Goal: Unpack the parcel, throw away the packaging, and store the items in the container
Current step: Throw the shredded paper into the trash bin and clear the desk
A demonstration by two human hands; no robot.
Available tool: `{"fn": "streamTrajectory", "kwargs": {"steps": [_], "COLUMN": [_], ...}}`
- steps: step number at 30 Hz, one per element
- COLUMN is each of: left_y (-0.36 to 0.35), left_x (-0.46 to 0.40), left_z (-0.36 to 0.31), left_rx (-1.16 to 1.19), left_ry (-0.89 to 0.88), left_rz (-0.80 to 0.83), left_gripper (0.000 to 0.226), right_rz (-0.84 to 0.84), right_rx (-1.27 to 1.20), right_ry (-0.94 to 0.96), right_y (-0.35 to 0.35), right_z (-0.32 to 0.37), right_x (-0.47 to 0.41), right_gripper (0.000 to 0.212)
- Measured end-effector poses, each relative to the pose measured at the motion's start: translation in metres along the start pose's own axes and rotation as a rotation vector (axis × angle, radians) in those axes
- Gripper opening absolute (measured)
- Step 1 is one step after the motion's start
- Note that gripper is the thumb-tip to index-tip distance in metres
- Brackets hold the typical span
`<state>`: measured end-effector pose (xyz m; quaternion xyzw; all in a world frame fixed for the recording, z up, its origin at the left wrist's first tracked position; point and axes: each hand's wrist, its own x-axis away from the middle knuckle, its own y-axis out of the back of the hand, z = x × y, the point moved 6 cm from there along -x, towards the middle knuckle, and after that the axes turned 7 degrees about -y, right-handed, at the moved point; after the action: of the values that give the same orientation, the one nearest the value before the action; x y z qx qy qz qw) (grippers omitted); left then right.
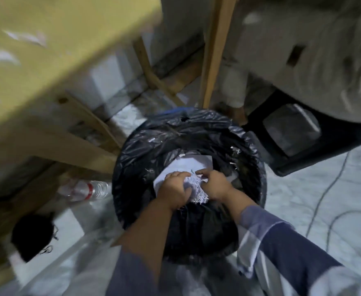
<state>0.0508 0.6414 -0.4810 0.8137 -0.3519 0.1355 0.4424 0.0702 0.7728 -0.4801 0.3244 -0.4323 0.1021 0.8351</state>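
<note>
A wad of shredded white paper packing (197, 190) is held between the two hands directly over the mouth of a bin lined with a black plastic bag (132, 159); it is gripped from both sides, the left hand (174, 190) closed on its nine o'clock flank and the right hand (214, 184) closed on its three o'clock flank, the fingers of both curled in over the top. The wad is judged to be very light, soft and springy, with no stiffness of its own; it is likely to shed loose strips if squeezed only at one point, so it is best cupped from opposite sides and kept bunched, as it is now. A flat white sheet (188, 165) is seen just beyond the hands, towards twelve o'clock, already lying inside the bin; whether it touches the wad cannot be told through the blur. A few stray shreds cling to the liner near the rim at about one o'clock. The paper is not fragile and needs no care beyond containment; little grip force is thought to be called for. Outside the bin, a clear plastic bottle (89, 190) lies on the floor at nine o'clock, well apart from the hands; a wooden table (57, 39) stands at ten o'clock. No parcel items or storage container can be made out in this view.
</note>
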Motion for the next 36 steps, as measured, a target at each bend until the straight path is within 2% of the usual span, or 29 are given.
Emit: {"fn": "streamTrajectory", "kwargs": {"steps": [2, 7, 14, 20, 28, 34, 36], "left_y": [0.042, 0.146, 0.270, 0.326, 0.352, 0.365, 0.369], "left_x": [0.034, 0.119, 0.201, 0.257, 0.312, 0.319, 0.319], "left_z": [-0.037, -0.124, -0.172, -0.138, -0.047, 0.001, 0.014], "left_rx": [-0.018, 0.070, 0.120, 0.225, 0.090, -0.028, -0.025], "left_ry": [-0.015, -0.012, -0.014, 0.079, 0.276, 0.333, 0.356], "left_rz": [0.006, -0.055, -0.347, -0.586, -0.738, -0.844, -0.882], "left_gripper": [0.046, 0.037, 0.033, 0.033, 0.035, 0.040, 0.039], "right_rz": [-0.014, -0.068, -0.155, -0.158, -0.210, -0.297, -0.360], "right_rx": [0.043, 0.130, 0.318, 0.343, 0.514, 0.649, 0.680], "right_ry": [0.031, 0.138, 0.382, 0.550, 0.630, 0.570, 0.595], "right_y": [0.033, 0.114, 0.176, 0.163, 0.118, 0.080, 0.066], "right_z": [0.027, 0.104, 0.223, 0.306, 0.357, 0.357, 0.362], "right_x": [0.051, 0.175, 0.275, 0.304, 0.281, 0.251, 0.250], "right_gripper": [0.046, 0.041, 0.038, 0.037, 0.038, 0.070, 0.073]}}
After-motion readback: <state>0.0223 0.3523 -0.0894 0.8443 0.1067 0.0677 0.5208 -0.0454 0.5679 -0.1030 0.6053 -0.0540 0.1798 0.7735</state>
